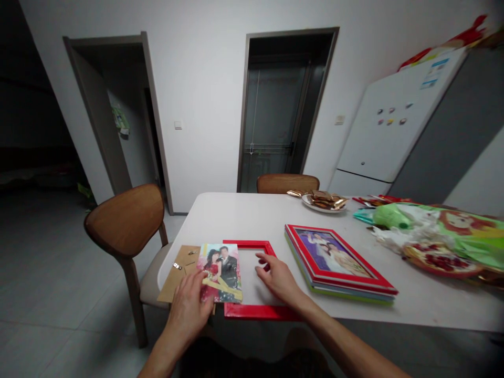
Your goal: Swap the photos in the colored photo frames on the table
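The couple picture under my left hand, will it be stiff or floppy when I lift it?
The picture looks thin, so it's probably light and somewhat bendy. It lies fairly flat, though, so it may hold its shape. It overlaps the red frame, so it could catch there if pushed.

Smooth, pale, faintly glossy on the bench (244,214); shiny red on the empty frame (263,312); matt brown on the backing board (170,286); grained wood on the left chair (128,220).
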The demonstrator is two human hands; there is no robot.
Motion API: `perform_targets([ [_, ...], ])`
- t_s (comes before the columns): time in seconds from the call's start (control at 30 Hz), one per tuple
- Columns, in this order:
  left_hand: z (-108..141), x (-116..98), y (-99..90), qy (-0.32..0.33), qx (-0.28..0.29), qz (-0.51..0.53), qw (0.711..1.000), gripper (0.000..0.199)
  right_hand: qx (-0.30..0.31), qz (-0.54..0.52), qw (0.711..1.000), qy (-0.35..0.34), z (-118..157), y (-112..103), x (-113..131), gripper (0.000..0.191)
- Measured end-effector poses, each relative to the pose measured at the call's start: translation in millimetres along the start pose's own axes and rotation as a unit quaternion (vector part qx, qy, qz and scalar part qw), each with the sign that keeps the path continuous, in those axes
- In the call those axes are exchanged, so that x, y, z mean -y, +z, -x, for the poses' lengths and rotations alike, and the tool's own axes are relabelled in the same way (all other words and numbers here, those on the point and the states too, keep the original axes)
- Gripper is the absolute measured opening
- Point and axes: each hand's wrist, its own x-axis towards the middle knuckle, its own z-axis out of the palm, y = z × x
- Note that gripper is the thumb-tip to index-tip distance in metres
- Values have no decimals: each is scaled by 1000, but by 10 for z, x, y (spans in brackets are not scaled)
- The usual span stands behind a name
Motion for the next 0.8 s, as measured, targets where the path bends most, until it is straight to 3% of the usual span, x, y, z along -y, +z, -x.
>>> perform_targets([
  [0.1,25,-125,104,60,19,37,997,46,78,-162,981,78,-68,284,192,49],
  [0.2,12,-212,237,74,23,48,996,52,63,-267,953,128,-151,482,380,58],
  [0.3,-83,-223,295,60,-25,91,994,55,9,-391,914,111,-192,453,630,58],
  [0.4,-224,-217,194,16,-101,212,972,45,-2,-494,867,70,-176,267,883,59],
  [0.47,-310,-241,82,-56,-148,303,940,31,7,-514,855,67,-143,161,961,53],
  [0.53,-372,-300,8,-128,-184,377,899,27,28,-496,862,101,-96,128,928,43],
  [0.63,-403,-447,49,-190,-216,510,811,33,80,-495,843,196,-23,200,737,29],
  [0.7,-388,-553,155,-217,-200,600,744,37,73,-549,801,228,3,249,594,23],
  [0.73,-374,-597,214,-221,-181,623,728,39,51,-578,782,227,3,249,530,22],
  [0.8,-343,-647,309,-215,-142,640,724,45,-4,-606,767,211,-18,181,412,25],
])
